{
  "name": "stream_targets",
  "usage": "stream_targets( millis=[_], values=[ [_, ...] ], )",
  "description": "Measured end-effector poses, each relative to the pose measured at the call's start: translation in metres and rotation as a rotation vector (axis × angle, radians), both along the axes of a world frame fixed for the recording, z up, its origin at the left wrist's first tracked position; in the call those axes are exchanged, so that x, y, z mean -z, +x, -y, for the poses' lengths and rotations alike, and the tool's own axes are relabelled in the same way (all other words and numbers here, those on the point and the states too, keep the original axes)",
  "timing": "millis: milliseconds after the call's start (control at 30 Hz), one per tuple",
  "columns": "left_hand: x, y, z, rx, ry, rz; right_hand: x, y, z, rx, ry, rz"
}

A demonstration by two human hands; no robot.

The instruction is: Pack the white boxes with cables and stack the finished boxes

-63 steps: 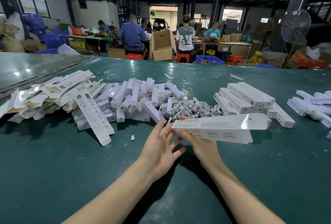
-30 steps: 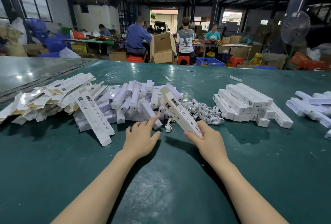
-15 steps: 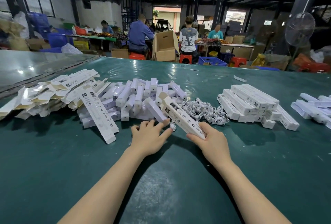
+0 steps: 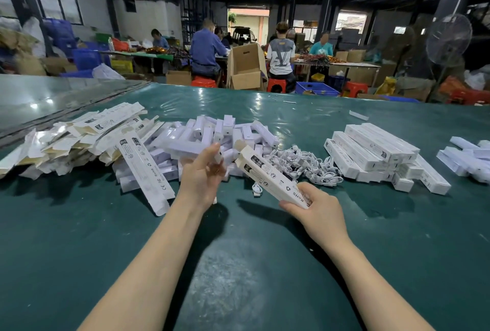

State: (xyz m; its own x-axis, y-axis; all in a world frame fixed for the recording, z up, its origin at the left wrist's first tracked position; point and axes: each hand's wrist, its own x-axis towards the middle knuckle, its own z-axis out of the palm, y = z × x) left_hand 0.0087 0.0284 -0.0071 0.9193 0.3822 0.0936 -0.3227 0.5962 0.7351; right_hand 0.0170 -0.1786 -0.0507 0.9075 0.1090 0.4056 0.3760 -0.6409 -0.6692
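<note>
Lifting off the tabletop (image 4: 238, 264), left hand (image 4: 201, 174) is clutching a small insert (image 4: 218, 157); right hand (image 4: 315, 208) is gripping the open box (image 4: 270, 177), which could slip.

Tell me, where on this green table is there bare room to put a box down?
Bare cloth lies near the arms, and a strip between the stacked boxes and the far-right boxes. The flat cartons, small boxes and cables crowd the middle.

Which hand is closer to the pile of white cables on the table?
Right. The right hand is just before the cable pile, holding a white box; the left hand is further left.
</note>
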Motion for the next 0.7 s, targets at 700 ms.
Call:
stream_targets(
  millis=[700],
  values=[
    [0.005, 0.003, 0.011, -0.315, 0.527, -0.253, -0.001, -0.011, -0.005, -0.258, 0.137, -0.100]
  ],
)
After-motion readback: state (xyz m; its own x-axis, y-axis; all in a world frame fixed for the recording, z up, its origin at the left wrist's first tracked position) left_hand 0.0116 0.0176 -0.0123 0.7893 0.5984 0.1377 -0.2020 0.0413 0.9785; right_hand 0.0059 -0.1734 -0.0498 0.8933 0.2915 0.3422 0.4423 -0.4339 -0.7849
